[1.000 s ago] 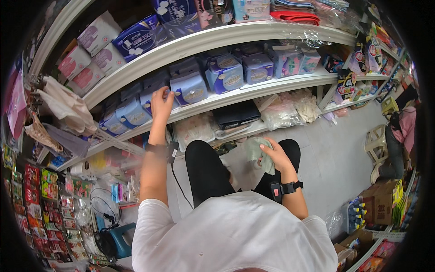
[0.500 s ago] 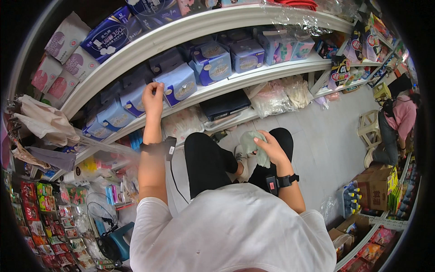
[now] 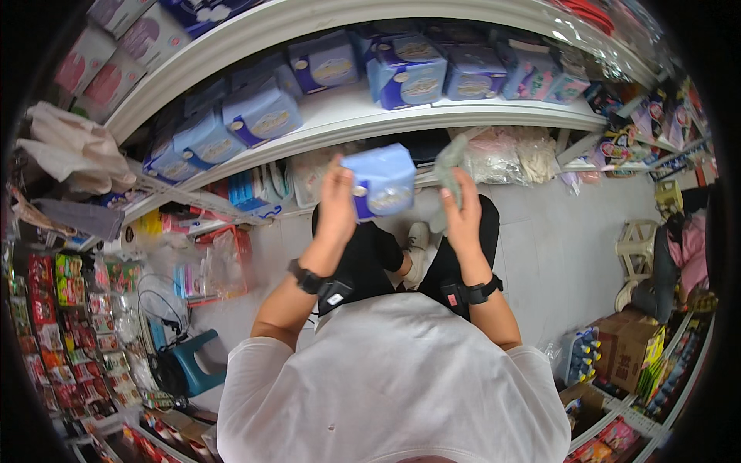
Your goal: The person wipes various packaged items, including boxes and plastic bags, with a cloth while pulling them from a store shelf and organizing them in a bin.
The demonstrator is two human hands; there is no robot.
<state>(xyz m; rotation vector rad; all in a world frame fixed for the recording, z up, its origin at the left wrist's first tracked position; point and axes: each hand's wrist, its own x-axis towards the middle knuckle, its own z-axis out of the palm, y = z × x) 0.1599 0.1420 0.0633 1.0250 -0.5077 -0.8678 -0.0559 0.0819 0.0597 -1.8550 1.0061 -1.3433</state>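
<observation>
Left hand clamped on blue-and-purple package, held in mid-air, nearer than white shelf. Right hand gripping grey-green cloth, just right of package. Beyond: clear plastic bags below shelf; on shelf, similar blue packages in row.

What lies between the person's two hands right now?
In the head view, the light-blue package, held at its side by the left hand, then the grey-green cloth held in the right hand.
</observation>
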